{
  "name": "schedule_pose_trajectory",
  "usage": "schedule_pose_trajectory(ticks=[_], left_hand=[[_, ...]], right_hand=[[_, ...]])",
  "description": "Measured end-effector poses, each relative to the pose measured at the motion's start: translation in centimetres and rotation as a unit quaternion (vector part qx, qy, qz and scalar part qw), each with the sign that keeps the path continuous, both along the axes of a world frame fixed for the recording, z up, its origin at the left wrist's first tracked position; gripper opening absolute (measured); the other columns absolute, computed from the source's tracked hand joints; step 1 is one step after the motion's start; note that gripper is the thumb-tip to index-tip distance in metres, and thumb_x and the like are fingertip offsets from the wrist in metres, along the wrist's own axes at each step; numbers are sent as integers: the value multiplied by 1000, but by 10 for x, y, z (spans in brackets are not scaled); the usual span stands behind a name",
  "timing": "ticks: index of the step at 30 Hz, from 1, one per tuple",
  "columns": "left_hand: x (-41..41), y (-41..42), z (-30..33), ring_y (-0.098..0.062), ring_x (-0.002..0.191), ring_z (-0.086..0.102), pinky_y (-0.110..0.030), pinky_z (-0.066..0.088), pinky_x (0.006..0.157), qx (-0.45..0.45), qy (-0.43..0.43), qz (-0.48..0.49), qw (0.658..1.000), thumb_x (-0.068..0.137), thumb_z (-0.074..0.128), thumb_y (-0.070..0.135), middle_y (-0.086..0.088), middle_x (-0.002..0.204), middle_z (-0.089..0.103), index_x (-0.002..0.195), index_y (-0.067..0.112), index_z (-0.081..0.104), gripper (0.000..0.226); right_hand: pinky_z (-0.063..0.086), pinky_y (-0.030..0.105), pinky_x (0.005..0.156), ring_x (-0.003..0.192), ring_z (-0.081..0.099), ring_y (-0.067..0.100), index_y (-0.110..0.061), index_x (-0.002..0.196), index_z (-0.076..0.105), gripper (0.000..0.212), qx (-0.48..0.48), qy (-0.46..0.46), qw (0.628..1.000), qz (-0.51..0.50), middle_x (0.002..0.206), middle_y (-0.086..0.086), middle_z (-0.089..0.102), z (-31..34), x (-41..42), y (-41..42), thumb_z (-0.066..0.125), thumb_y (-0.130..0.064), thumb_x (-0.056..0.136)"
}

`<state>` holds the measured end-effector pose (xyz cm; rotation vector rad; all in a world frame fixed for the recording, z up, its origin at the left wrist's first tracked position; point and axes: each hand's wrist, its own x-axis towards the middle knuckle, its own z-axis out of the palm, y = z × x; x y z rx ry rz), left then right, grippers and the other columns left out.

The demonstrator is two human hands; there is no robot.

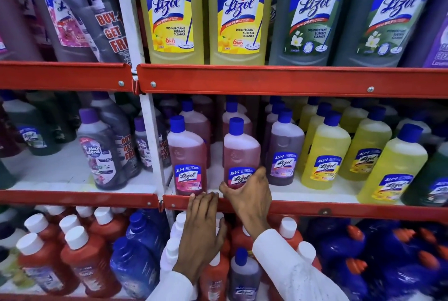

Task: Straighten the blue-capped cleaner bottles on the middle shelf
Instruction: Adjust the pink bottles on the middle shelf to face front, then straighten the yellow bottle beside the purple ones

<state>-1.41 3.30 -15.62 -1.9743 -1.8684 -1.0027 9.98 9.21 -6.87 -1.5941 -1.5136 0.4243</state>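
White sleeves closest to me; left hand (202, 224) lies flat, fingers on the red shelf lip (315, 208), holding nothing. Right hand (247, 194) clamps the pink bottle (241, 155). Beyond it, the purple bottle (284, 152) and yellow bottles (326, 155) look crooked, so I'd say barely started.

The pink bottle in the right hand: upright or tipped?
Upright. The pink bottle stands on the middle shelf, blue cap straight above its label, in line with its neighbour; the right hand grips its base.
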Motion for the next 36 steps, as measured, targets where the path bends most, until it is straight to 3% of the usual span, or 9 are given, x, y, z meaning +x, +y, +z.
schedule_pose_trajectory(ticks=[10, 13, 16, 19, 26, 36], left_hand=[[3, -1, 2, -26, 126, 52, -46, 29, 119, -13, -1, 14, 1000, 85, 61, 28, -7, 130, 61, 132, 10, 55, 51], [5, -1, 4, -25, 125, 51, -46, 29, 118, -5, -1, 21, 1000, 84, 63, 28, -5, 128, 61, 130, 11, 56, 50], [9, 1, 4, -26, 123, 51, -45, 29, 118, 2, -6, 33, 999, 83, 65, 27, -6, 125, 62, 128, 10, 57, 49], [14, 2, 3, -27, 123, 50, -48, 29, 117, 3, -16, 42, 999, 83, 64, 28, -7, 124, 62, 128, 9, 57, 49], [15, 3, 4, -27, 124, 48, -45, 25, 119, -16, -23, 47, 999, 84, 66, 27, -6, 125, 60, 128, 10, 56, 48], [16, 1, 9, -28, 125, 50, -31, 12, 123, -42, -40, 50, 997, 85, 64, 28, -5, 126, 59, 129, 11, 55, 48]], right_hand=[[52, 39, 96, 117, 57, 29, -12, 138, 34, 104, 34, 14, 999, 38, 129, 11, 56, -2, 17, -9, 79, -60, 58], [49, 34, 94, 120, 53, 25, -13, 138, 37, 90, 103, 48, 993, 21, 133, 10, 55, -5, 40, -14, 63, -67, 70], [47, 35, 93, 118, 50, 30, -9, 135, 39, 74, 156, 95, 982, -44, 132, 16, 51, -4, 63, 2, 66, -48, 79], [43, 45, 101, 120, 45, 38, 1, 133, 37, 82, 126, 61, 986, -94, 131, 23, 48, -3, 75, 29, 77, -38, 73], [43, 50, 106, 128, 45, 45, 2, 146, 25, 113, 43, 39, 995, -83, 142, 27, 45, 2, 69, 62, 85, -47, 63], [53, 51, 92, 112, 56, 46, 1, 134, 35, 100, 36, 53, 996, -66, 123, 26, 57, 1, 75, 64, 86, -42, 59]])
